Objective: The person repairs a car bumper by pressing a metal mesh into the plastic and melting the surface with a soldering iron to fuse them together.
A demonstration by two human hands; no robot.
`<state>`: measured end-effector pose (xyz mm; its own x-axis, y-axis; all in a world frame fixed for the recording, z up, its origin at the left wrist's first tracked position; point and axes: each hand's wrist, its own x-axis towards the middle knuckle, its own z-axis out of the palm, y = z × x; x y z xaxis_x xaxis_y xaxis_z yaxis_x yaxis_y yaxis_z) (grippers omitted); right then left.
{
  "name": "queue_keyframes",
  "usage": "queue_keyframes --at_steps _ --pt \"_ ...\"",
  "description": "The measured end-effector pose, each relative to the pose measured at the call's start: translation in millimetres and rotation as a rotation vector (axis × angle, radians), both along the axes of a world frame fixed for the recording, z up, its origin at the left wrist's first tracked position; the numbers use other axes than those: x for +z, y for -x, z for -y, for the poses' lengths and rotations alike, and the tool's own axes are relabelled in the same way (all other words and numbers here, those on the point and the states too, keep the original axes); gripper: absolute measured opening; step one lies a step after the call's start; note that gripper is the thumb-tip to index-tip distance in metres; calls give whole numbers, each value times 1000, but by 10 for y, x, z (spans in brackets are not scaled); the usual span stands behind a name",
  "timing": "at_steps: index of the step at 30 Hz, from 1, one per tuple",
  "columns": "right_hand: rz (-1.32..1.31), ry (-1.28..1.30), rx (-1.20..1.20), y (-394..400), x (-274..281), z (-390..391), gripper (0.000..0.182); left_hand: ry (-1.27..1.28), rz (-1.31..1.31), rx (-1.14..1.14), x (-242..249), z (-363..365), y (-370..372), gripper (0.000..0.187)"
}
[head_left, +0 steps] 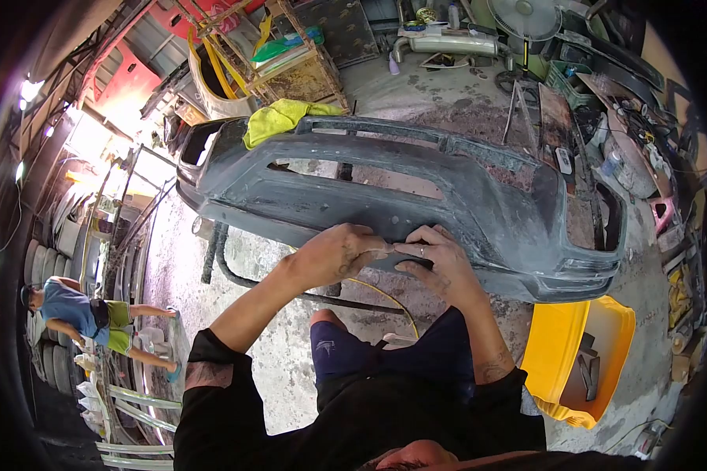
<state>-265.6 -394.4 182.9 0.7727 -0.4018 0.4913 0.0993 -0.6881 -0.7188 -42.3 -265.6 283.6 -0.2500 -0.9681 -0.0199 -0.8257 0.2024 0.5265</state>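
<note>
A grey, dusty car bumper lies across a stand in front of me, its surface streaked with pale residue. My left hand is at the bumper's near edge with fingers curled into a pinch. Close beside it, my right hand has its fingers bent and pressed together, fingertips almost meeting the left ones. Something dark shows under the right palm, but I cannot make out whether it is a held piece or the bumper's surface. What the left fingers pinch is hidden. A yellow-green cloth is draped over the bumper's far left edge.
At the lower right stands a yellow tub with dark pieces in cloudy liquid. A yellow hose runs beneath the bumper. Another person walks at the left. A fan and a cluttered board stand beyond.
</note>
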Motion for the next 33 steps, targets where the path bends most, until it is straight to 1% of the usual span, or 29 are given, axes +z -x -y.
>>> queue_keyframes --at_steps 2,6,8,9,11,14,18,20,24,26,27,29,33 --pt "-11 -6 -16 13 27 -8 40 -2 67 19 55 5 69 21" --pt "-9 -39 -33 34 24 -11 40 13 50 26 8 -13 39 21" --pt "6 -44 -22 29 22 -6 41 -32 95 48 4 -21 31 35" --pt "6 -45 -20 28 16 -6 41 -32 96 49 20 -25 49 35" --pt "-1 -35 -36 24 4 -5 42 21 167 46 72 -36 99 23" --pt "-4 -48 -26 19 5 12 43 49 244 32 34 -55 75 25" --pt "-5 -52 -27 22 3 2 42 68 151 22 3 -40 49 26" --pt "22 -41 -39 18 -4 -3 41 13 30 13 2 -11 16 28" --pt "26 -57 -26 17 -3 3 40 7 70 16 -14 -8 34 30" --pt "10 -69 -29 21 2 4 41 21 222 51 37 -39 87 30" --pt "11 -69 -27 10 -3 2 41 21 223 53 33 -43 71 30" --pt "-3 -54 -42 8 -18 4 42 33 138 26 2 -34 35 34" --pt "-9 -85 -53 33 -9 5 41 17 64 16 -2 -14 17 35"
